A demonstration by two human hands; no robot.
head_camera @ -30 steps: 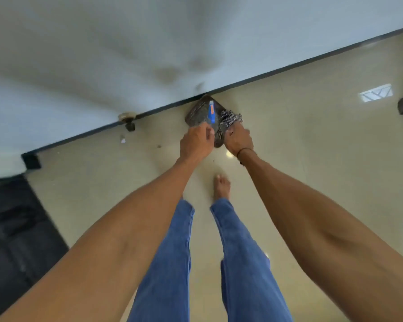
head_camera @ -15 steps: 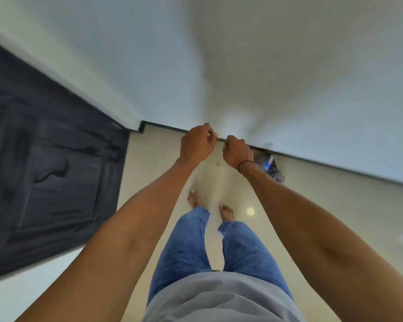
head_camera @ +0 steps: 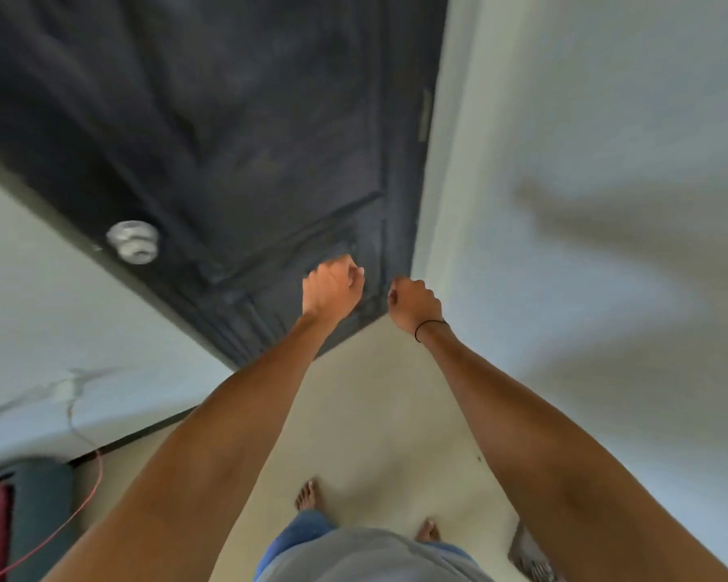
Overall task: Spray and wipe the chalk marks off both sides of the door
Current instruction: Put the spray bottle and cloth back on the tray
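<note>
- The left hand (head_camera: 333,289) was raised in front of the dark door (head_camera: 236,132), its grip curled together with nothing visible in it.
- The right hand (head_camera: 415,302) was just beside it, over the door's hinge edge where it met the pale wall (head_camera: 585,119); its grip was likewise curled shut and seemed to hold nothing.
- The door spread above and to the left of both grips, its panel mouldings passing behind the left fingers.
- A silver knob (head_camera: 133,241) sat well to the left of the left grip.
- A thin black band (head_camera: 427,327) circled the right wrist.
- Bare feet stood on the cream floor (head_camera: 375,413) below the grips.
- Motion blur hid any chalk marks.
</note>
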